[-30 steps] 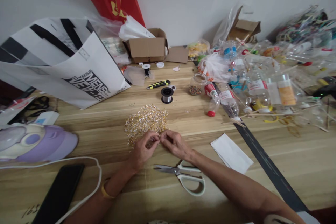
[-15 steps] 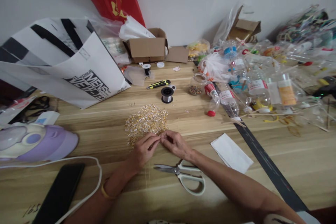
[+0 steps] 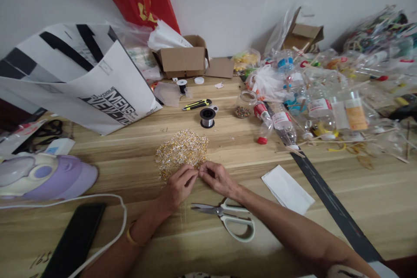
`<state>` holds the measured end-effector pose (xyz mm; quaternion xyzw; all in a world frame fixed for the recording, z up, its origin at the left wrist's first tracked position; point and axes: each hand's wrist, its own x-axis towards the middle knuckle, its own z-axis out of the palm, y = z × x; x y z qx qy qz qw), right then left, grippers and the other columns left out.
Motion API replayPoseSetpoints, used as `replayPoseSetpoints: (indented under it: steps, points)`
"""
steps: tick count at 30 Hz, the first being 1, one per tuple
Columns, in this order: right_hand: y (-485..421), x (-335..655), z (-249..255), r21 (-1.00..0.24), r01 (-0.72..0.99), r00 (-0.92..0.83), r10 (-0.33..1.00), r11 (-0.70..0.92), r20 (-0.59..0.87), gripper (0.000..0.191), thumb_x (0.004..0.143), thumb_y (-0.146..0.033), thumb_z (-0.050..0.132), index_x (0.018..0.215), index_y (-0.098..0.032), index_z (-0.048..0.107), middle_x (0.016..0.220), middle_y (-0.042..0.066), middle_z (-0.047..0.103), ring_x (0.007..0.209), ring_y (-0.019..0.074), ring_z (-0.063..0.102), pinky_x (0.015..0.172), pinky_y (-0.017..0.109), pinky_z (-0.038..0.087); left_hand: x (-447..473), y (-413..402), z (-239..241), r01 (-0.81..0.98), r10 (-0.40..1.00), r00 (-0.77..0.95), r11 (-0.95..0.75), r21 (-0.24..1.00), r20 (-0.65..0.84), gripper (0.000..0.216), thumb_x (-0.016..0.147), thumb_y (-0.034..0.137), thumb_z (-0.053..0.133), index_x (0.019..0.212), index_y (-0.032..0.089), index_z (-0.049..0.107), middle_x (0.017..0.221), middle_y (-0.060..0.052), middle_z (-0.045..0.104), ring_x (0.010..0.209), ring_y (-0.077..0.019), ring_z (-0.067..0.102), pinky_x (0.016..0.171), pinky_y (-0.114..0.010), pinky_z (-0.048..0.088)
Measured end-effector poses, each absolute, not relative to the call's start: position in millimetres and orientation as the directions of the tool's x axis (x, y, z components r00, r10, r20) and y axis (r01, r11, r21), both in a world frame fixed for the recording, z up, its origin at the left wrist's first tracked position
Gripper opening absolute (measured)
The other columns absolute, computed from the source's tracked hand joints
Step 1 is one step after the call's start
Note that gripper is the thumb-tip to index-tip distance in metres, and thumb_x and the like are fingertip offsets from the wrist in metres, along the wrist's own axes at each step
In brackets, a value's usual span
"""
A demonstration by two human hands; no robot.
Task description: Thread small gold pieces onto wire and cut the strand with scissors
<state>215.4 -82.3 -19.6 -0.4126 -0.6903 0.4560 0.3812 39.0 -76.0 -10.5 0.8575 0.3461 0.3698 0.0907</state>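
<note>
My left hand (image 3: 180, 183) and my right hand (image 3: 217, 178) meet at the fingertips, just at the near edge of a tangled heap of gold and silver beaded strands (image 3: 182, 150). Both are closed in a pinch; what lies between the fingers is too small to make out. Thin pale lines, like thread, run down the table below my left hand. Scissors (image 3: 224, 213) with whitish handles lie under my right wrist, blades slightly apart and pointing left. Beyond the heap stands a black-rimmed spool of wire (image 3: 207, 118).
A yellow-black utility knife (image 3: 197, 104) and a jar of beads (image 3: 244, 105) lie farther back. Plastic bottles (image 3: 319, 108) crowd the right. Folded white paper (image 3: 287, 189) is right of the scissors. A phone (image 3: 76, 236), white cable (image 3: 121, 226) and large paper bag (image 3: 94, 91) occupy the left.
The fingertips have shifted very slightly, still pinched together at the same spot. Nothing else has visibly moved.
</note>
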Motion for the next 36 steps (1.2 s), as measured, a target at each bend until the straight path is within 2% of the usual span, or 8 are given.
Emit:
replayPoseSetpoints:
  steps: [8,22,28,31,36]
  points:
    - [-81.6,215.8,-21.2,-0.947,0.216,-0.379,0.915,0.237,0.143,0.011,0.086,-0.02,0.049,0.078,-0.015,0.054,0.064,-0.004,0.046,0.058,0.0088,0.04,0.053,0.02,0.031,40.2,-77.6,-9.5,0.507,0.658,0.466,-0.747,0.43,0.592,0.015,0.086,0.011,0.052,0.095,0.018,0.062,0.083,-0.005,0.068,0.079,-0.0134,0.065,0.076,-0.023,0.051]
    - [-81.7,216.3,-17.2,-0.959,0.198,-0.34,0.932,0.201,0.125,0.009,0.084,-0.018,0.051,0.078,-0.014,0.056,0.064,-0.003,0.048,0.058,0.0086,0.041,0.053,0.019,0.032,42.8,-73.0,-14.3,0.473,0.649,0.457,-0.756,0.452,0.608,0.013,0.085,0.009,0.053,0.084,0.017,0.063,0.077,-0.004,0.064,0.072,-0.0118,0.062,0.068,-0.021,0.051]
    - [-82.8,216.4,-15.5,-0.941,0.242,-0.317,0.936,0.235,0.152,0.007,0.085,-0.018,0.052,0.08,-0.015,0.056,0.065,-0.003,0.048,0.058,0.0094,0.042,0.055,0.02,0.034,44.2,-71.8,-7.8,0.498,0.78,0.429,-0.625,0.602,0.456,0.013,0.086,0.014,0.053,0.076,0.016,0.061,0.072,-0.002,0.062,0.068,-0.0127,0.059,0.064,-0.023,0.047]
    - [-83.6,216.5,-15.4,-0.923,0.263,-0.304,0.932,0.282,0.199,0.007,0.086,-0.018,0.052,0.081,-0.015,0.056,0.069,-0.001,0.05,0.061,0.0106,0.045,0.058,0.021,0.036,43.6,-70.2,-4.3,0.486,0.828,0.444,-0.543,0.685,0.341,0.014,0.085,0.017,0.054,0.073,0.016,0.06,0.072,-0.002,0.061,0.068,-0.0133,0.057,0.064,-0.023,0.046]
    - [-83.5,217.4,-16.1,-0.881,0.266,-0.325,0.897,0.392,0.301,0.009,0.09,-0.019,0.049,0.087,-0.017,0.057,0.077,0.002,0.055,0.07,0.0131,0.051,0.065,0.024,0.041,41.1,-67.0,-3.9,0.453,0.868,0.437,-0.439,0.776,0.236,0.012,0.083,0.02,0.056,0.073,0.016,0.061,0.071,-0.001,0.061,0.068,-0.0136,0.057,0.065,-0.024,0.045]
